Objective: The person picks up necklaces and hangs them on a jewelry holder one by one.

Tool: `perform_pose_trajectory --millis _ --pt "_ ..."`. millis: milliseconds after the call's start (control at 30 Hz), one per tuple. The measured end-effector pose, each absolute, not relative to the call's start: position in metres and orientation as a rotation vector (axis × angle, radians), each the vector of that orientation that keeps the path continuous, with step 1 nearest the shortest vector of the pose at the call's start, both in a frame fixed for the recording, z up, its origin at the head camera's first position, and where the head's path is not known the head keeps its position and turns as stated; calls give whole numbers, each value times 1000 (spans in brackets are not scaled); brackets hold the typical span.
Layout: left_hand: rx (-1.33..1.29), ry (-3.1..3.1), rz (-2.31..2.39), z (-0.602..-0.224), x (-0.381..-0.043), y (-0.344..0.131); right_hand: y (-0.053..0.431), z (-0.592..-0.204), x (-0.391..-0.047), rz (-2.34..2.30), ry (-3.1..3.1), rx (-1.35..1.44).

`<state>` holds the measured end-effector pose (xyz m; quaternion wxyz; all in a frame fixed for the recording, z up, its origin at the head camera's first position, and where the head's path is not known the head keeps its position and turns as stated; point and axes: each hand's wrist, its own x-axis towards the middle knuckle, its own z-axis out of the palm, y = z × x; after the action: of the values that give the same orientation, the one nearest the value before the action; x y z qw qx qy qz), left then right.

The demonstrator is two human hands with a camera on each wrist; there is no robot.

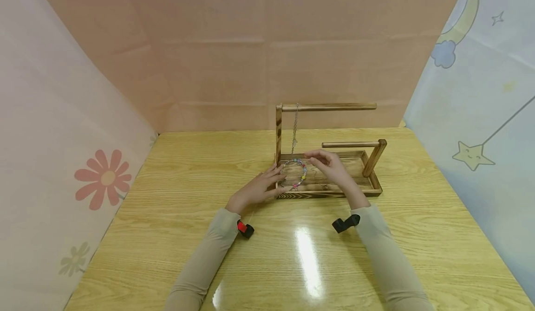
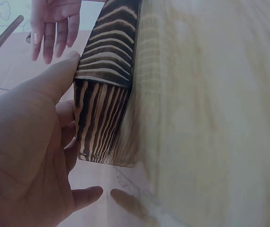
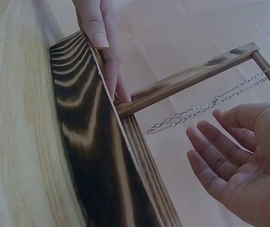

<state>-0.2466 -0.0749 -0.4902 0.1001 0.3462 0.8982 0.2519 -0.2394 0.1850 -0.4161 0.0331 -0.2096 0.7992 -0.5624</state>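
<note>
In the head view a wooden jewellery stand (image 1: pixel 334 194) has a shallow tray with dark striped grain. A beaded bracelet (image 1: pixel 303 177) with colourful beads lies at the tray's left end. My left hand (image 1: pixel 261 186) is at that end, fingers spread and reaching over the rim beside the bracelet. Its thumb is at the tray's corner in the left wrist view. A silver chain (image 3: pixel 187 113) hangs in a loop from the stand's upper bar. My right hand (image 1: pixel 332 166) is raised over the tray with loosely bent fingers, close to the chain and holding nothing.
The stand's tall bar (image 1: pixel 334 107) runs across the back, and a lower bar (image 1: pixel 349 145) sticks out from the right post. A small dark trinket (image 1: pixel 325 187) lies by the tray's front wall. Around it spreads the wood-grain table (image 1: pixel 188 162), with cloth backdrops (image 1: pixel 209 60) behind.
</note>
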Motion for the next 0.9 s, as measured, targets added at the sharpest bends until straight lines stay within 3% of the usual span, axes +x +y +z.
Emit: perform_pose_trajectory --millis 367,900 --pt "1033 2656 744 -489 -245 -75 206 -448 -258 -1709 2484 -621" --pt "1045 2655 765 -489 -245 -75 223 -460 -264 -1677 2565 -553"
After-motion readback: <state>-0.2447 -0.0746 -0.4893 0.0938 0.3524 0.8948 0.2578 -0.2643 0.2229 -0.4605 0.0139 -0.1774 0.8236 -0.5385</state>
